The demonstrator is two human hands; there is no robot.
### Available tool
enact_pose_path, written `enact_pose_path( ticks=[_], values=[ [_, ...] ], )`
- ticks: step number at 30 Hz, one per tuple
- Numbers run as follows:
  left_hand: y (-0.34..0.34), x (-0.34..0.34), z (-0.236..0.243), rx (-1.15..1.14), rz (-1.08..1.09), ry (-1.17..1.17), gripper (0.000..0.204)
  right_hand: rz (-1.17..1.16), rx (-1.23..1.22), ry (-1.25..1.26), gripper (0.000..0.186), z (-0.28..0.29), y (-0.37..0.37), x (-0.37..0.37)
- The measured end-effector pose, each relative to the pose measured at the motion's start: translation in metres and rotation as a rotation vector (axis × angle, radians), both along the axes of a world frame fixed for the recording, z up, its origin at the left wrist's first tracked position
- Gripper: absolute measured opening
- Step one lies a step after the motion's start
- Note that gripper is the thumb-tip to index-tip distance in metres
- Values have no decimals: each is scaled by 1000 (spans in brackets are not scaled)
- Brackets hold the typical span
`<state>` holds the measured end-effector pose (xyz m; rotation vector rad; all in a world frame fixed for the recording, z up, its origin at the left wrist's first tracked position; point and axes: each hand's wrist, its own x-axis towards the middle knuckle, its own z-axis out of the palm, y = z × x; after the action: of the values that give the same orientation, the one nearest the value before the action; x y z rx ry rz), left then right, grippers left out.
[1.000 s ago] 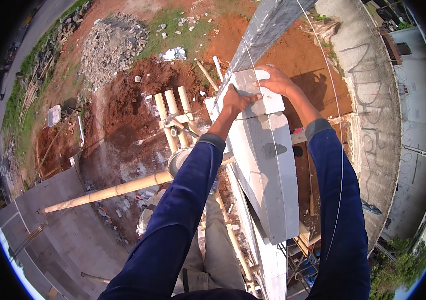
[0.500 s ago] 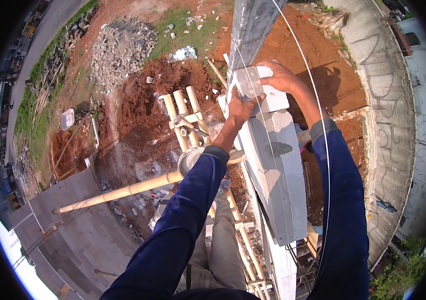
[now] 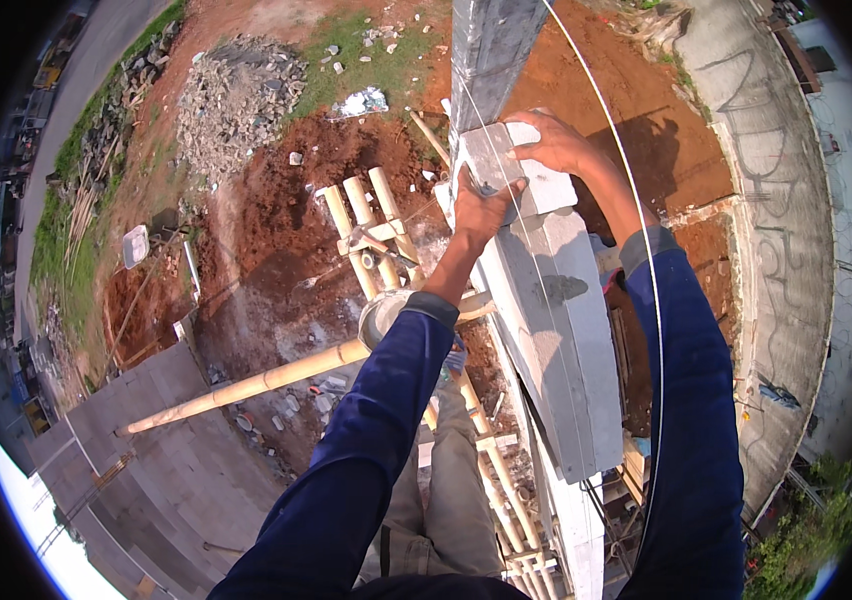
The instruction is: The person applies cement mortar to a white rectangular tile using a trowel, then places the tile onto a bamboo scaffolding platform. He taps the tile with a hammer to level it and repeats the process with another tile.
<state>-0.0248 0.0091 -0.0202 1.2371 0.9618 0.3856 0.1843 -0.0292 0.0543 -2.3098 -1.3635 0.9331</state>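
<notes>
A pale grey building block (image 3: 546, 190) sits on top of the narrow block wall, at its far end against a grey column (image 3: 491, 60). My left hand (image 3: 483, 208) grips the block's near left side, thumb toward the top face. My right hand (image 3: 551, 147) is wrapped over its far right edge. Below and nearer to me, the wall's larger blocks (image 3: 586, 340) carry a dark damp patch and shadow on top. A thin taut string (image 3: 542, 280) runs lengthwise above the blocks.
Bamboo scaffold poles (image 3: 246, 390) stand left of the wall, with a round grey tub (image 3: 379, 318) beside my left forearm. A pale cable (image 3: 618, 130) hangs across my right arm. Far below are red soil, a rubble heap (image 3: 236, 100) and a curved concrete wall (image 3: 771, 240).
The view has shifted slightly. Both hands keep their hold on the block, which stays against the column with little visible movement.
</notes>
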Motion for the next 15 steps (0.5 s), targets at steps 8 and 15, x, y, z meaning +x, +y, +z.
enact_pose_path(
  ticks=[8,15],
  values=[
    [-8,4,29,-73,-10,10,103,-21,-16,34,65,5,-9,1],
    [-5,3,5,2,-5,11,96,-8,19,29,71,-3,-5,4]
  ],
)
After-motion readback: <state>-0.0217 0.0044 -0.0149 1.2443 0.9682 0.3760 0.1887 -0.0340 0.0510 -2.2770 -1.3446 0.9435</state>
